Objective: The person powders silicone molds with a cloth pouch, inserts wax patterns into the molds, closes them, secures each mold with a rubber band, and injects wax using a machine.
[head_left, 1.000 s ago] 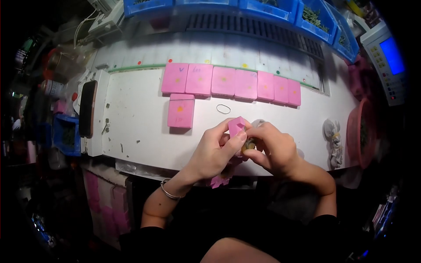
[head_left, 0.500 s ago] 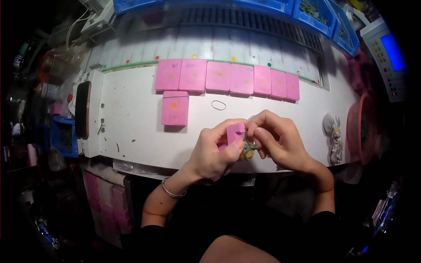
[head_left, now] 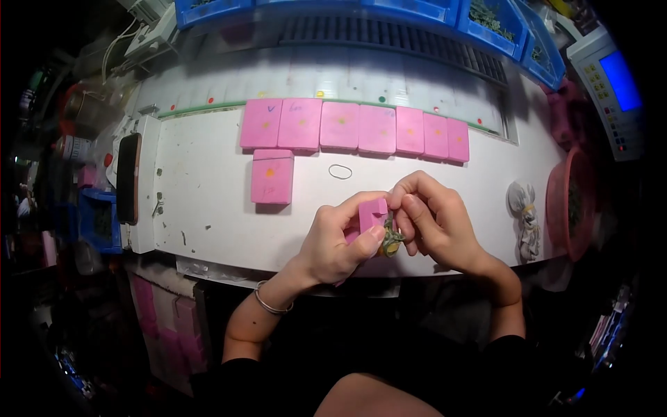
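Observation:
My left hand (head_left: pixel 333 240) is closed around a pink foam block (head_left: pixel 372 213), with the thumb pressed on its near side. A small greenish, leafy-looking bunch with a yellow spot (head_left: pixel 392 243) sits beside the thumb, against the block. My right hand (head_left: pixel 438 226) is pinched at the block's right side, its fingertips by the top of the bunch; what they hold is too small to make out. Beyond my hands, a thin rubber band (head_left: pixel 340 172) lies on the white table (head_left: pixel 208 181). A single pink block (head_left: pixel 272 178) with an orange dot stands left of it.
A row of pink blocks (head_left: pixel 358 127) lines the white strip with coloured dots (head_left: pixel 278 83). A phone (head_left: pixel 129 178) lies left. Blue bins (head_left: pixel 486 31) stand at the back. A tied grey bundle (head_left: pixel 526 222), a red basin (head_left: pixel 556 208) and a device with a blue screen (head_left: pixel 618 80) are right.
The coloured dots on the white strip have slid left. The view has shifted slightly. Both hands keep nearly the same grip, and the greenish bunch has tilted a little.

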{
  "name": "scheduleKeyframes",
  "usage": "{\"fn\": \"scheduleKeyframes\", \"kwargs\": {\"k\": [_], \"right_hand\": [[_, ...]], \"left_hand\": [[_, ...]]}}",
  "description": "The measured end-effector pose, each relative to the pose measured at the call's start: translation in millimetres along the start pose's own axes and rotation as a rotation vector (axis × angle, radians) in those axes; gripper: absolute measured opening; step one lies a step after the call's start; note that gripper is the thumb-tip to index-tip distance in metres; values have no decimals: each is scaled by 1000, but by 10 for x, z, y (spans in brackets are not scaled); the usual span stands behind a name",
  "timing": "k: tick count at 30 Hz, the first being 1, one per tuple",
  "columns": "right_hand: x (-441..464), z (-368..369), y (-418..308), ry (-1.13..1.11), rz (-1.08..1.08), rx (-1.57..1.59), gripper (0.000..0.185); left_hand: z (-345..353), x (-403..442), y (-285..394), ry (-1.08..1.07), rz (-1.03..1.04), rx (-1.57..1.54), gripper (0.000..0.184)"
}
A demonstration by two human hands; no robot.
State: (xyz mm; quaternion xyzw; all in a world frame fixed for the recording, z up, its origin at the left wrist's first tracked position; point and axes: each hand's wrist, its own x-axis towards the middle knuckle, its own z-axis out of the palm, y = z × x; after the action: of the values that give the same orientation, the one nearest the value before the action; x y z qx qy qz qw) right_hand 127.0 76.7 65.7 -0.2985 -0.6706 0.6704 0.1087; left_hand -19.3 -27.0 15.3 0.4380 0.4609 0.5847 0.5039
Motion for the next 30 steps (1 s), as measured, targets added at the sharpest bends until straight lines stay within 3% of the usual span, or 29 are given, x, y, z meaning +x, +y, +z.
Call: {"fn": "scheduleKeyframes", "kwargs": {"k": [5,10,17,30], "right_hand": [[-7,26,-43,8,81,173,9],[-33,93,101,65,-145,-103,5],[13,-28,-73,-52,150,105,9],[38,-19,-99,-57,198,115,11]], "left_hand": [[-60,-8,31,-20,-89,2,42],[-45,-15,-6,-8,-95,12,43],[-51,-21,69,-71,-117,41,44],[-53,-13,117,-77,-161,20,41]]}}
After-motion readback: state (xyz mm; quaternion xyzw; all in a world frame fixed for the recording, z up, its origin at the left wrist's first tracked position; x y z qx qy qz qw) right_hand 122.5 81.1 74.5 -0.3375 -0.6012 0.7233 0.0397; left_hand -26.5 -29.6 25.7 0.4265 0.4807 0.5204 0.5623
